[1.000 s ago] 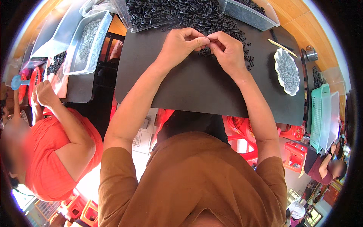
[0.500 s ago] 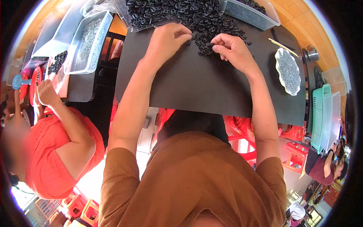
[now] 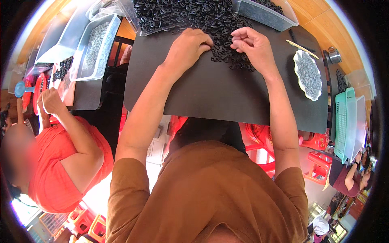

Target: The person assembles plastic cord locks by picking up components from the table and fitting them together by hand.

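Small black plastic pieces with two holes (image 3: 190,15) are heaped at the far side of the dark table (image 3: 202,95). Loose ones spill from the heap toward me, between my hands. My left hand (image 3: 187,46) is at the near left edge of this spill, its fingers curled and thumb against them; whatever they pinch is hidden. Over the right side of the spill, my right hand (image 3: 253,47) has its thumb and fingertips pressed together. Anything between them is too small to make out.
A scalloped dish of small metal bits (image 3: 308,75) stands at the right, near a pale stick (image 3: 302,47). Clear plastic bins (image 3: 269,16) flank the heap's back. A teal basket (image 3: 344,125) is farther right. At the left, a person in red (image 3: 69,162) works beside another bin (image 3: 95,48).
My left hand has moved right, closer to the loose pieces; the dark piece earlier at its fingertips no longer shows. My right hand has shifted slightly to the right and away from me.
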The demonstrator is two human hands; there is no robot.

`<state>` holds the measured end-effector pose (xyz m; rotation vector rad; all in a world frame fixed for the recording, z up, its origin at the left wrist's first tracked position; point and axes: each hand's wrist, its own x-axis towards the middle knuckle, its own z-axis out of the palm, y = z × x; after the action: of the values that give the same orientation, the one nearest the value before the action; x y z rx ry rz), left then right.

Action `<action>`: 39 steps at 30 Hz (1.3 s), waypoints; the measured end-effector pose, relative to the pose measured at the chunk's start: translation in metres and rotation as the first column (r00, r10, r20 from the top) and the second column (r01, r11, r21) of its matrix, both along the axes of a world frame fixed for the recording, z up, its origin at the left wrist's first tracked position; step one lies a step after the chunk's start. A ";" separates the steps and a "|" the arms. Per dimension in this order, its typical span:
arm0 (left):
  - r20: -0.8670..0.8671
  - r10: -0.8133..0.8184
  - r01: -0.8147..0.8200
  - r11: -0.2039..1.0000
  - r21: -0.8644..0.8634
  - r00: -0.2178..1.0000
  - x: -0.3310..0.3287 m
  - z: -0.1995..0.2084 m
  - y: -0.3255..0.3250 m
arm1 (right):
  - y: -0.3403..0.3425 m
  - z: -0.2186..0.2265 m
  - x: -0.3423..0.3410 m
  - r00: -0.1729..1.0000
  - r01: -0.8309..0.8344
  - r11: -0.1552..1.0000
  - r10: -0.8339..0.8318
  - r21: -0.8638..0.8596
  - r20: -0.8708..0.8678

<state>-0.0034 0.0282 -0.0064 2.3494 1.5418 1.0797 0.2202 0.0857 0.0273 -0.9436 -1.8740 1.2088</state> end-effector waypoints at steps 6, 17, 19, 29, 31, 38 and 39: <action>-0.104 -0.025 0.033 0.996 0.079 0.994 0.009 0.003 -0.001 | 0.002 0.003 -0.011 0.992 -0.041 0.999 0.042 0.009 -0.118; -0.127 0.025 -0.014 0.996 0.085 0.992 0.008 0.002 0.006 | 0.004 -0.011 -0.004 0.995 0.080 0.995 -0.076 0.064 -0.065; -0.010 -0.006 0.008 0.987 0.159 1.000 0.009 0.008 0.007 | -0.001 -0.010 -0.008 0.996 0.070 0.996 -0.067 0.050 -0.057; 0.731 0.122 0.200 0.920 -0.336 0.671 0.031 0.018 -0.005 | -0.017 -0.002 -0.017 0.998 -0.022 0.999 0.020 -0.026 -0.064; 0.822 0.100 0.262 0.920 -0.290 0.561 0.030 0.020 -0.006 | -0.017 -0.003 -0.018 0.989 -0.063 0.995 0.051 -0.077 -0.138; 0.854 0.093 0.271 0.926 -0.263 0.512 0.029 0.009 0.000 | -0.016 -0.002 -0.017 0.990 -0.089 0.992 0.078 -0.086 -0.120; 0.845 0.108 0.249 0.929 -0.273 0.523 0.029 0.008 -0.001 | -0.016 -0.002 -0.017 0.987 -0.100 0.992 0.088 -0.083 -0.135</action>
<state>0.0254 0.0275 0.0014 1.2279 1.0765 1.4451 0.2032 0.0700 0.0249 -0.8098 -1.7903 1.3871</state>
